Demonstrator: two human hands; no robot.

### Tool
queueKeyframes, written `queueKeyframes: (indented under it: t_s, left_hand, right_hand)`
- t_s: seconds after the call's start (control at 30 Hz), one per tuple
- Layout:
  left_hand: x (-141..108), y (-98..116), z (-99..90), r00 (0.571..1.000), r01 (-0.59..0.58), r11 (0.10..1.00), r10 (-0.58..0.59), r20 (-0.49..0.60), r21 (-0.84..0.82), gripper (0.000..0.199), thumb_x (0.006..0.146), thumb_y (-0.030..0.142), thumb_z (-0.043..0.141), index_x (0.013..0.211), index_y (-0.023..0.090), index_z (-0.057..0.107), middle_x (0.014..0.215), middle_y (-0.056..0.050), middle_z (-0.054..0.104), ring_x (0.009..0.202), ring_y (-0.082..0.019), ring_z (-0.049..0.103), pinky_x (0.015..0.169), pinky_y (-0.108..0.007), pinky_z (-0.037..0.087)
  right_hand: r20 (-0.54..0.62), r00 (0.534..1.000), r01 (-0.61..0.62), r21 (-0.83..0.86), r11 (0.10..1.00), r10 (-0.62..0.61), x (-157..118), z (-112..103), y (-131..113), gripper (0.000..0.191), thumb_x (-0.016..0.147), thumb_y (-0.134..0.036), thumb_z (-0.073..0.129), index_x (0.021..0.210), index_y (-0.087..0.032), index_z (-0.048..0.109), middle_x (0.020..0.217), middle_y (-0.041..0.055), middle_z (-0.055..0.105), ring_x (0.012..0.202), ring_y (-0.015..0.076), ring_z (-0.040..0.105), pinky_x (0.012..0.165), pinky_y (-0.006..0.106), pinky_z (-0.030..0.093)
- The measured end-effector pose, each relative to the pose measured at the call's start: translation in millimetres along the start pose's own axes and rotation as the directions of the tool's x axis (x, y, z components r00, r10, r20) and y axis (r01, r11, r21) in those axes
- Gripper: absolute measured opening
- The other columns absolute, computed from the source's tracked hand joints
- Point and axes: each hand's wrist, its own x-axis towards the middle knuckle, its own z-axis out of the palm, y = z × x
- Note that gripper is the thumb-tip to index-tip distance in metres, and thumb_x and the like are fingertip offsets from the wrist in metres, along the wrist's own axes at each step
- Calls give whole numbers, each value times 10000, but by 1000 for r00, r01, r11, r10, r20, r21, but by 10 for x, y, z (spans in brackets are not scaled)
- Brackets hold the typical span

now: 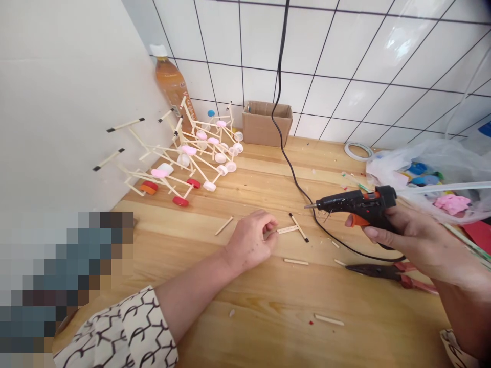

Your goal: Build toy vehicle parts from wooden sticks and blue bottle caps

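My left hand [253,237] pinches one end of a thin wooden stick [287,230] just over the table. At its far end the stick meets a shorter crosspiece with black tips [299,228], so the two form a T. In my right hand [402,230] is a black hot glue gun [356,199] with an orange trigger, its nozzle pointing left above the T. Short loose sticks [296,261] lie around on the wood. Red-handled pliers [374,271] rest below my right hand.
Several stick-built tricycle models with bottle-cap wheels [180,201] stand at the left, near a drink bottle [171,82]. A cardboard box [267,125] sits against the tiled wall. A black cord [293,176] crosses the table [245,317]. At right are tape [358,152] and a plastic bag [406,153].
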Motion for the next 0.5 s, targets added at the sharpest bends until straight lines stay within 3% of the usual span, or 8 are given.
queueKeyframes:
  t_s: [0.17,0.3,0.4,0.5]
  left_hand:
    - [-4,11,-7,1000,-2,1000,2,-2,-3,136,684,78,570,775,171,607,714,-10,617,680,-135,581,639,-242,489]
    - [1,7,-5,1000,-17,1000,17,-14,-1,123,688,86,569,771,171,604,709,-10,616,673,-133,580,634,-240,489]
    - [4,3,-1,1000,-11,1000,11,-14,-1,122,690,84,566,772,164,608,700,-9,616,658,-128,579,623,-233,486]
    - [4,1,2,1000,-9,1000,9,-16,-2,121,690,81,563,772,158,608,695,-10,613,646,-125,575,613,-230,481]
  right_hand:
    - [-26,1000,-3,-12,1000,3,-12,59,20,426,741,-501,630,1076,-239,605,878,45,631,848,235,556,672,308,462]
    - [-64,997,-42,89,995,48,175,36,81,267,775,-434,626,908,-208,572,680,-7,563,638,148,499,555,261,392]
    - [-57,996,-50,238,970,65,379,19,58,188,790,-368,612,834,-198,542,654,-18,557,607,122,500,542,247,367]
    - [-103,986,-97,285,954,131,586,23,5,168,766,-329,618,785,-181,542,623,-20,532,573,110,497,522,240,363]
